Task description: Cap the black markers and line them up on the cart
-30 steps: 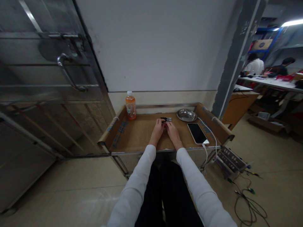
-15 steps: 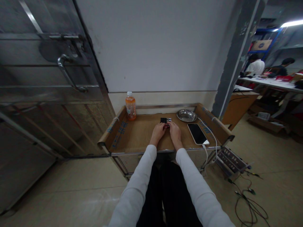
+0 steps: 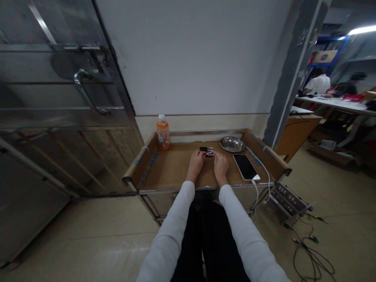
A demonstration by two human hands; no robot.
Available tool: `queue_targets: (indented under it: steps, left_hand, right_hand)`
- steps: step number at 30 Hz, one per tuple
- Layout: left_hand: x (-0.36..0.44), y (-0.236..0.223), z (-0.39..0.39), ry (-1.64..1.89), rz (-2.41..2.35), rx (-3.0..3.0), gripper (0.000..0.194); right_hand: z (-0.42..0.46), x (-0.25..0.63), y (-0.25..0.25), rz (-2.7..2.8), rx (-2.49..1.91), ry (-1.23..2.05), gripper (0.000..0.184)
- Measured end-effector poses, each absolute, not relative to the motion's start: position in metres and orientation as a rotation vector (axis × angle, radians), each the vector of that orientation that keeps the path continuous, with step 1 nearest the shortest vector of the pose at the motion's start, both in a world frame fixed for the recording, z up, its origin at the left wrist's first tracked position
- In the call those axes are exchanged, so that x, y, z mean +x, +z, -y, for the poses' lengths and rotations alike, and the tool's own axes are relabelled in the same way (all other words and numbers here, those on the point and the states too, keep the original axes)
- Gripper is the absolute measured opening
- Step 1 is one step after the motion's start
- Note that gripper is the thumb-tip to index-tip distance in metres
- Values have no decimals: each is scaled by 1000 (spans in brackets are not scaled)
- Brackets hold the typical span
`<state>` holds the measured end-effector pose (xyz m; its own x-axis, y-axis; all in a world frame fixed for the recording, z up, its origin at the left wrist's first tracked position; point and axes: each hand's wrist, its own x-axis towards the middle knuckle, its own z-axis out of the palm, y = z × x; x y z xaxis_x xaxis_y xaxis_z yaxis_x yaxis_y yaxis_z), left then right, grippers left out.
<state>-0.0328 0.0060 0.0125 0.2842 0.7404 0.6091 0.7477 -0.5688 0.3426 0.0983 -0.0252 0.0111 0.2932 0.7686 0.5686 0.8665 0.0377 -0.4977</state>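
Note:
My left hand [image 3: 196,162] and my right hand [image 3: 220,163] rest close together over the cardboard-lined cart top [image 3: 173,168]. Both have their fingers closed on opposite ends of a small dark red and silver piece [image 3: 208,155], too small to name. Just beyond the fingertips lie several short black pieces with silver ends [image 3: 206,149], side by side. To the right of my right hand are a phone [image 3: 246,167] with a white cable plugged in and a shallow steel bowl [image 3: 232,144].
A bottle of orange drink [image 3: 163,135] stands at the cart's back left corner. Raised cardboard sides edge the cart. On the floor at right sit a metal box [image 3: 288,203] and loose cables [image 3: 311,254]. People sit at a white table [image 3: 337,103] farther back.
My hands have drawn slightly apart and my right hand has shifted right, exposing the red and silver piece between them. More of the black pieces became visible.

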Motion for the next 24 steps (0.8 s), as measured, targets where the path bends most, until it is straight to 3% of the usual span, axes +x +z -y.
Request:
queue_targets:
  steps: [16, 24]
  left_hand:
    - [-31, 20, 4, -1109, 1492, -2463, 22]
    - [-35, 25, 5, -1161, 1504, -2503, 22]
  right_hand:
    - [31, 96, 16, 1419, -1862, -204, 33]
    - [26, 92, 17, 1737, -1472, -94, 49]
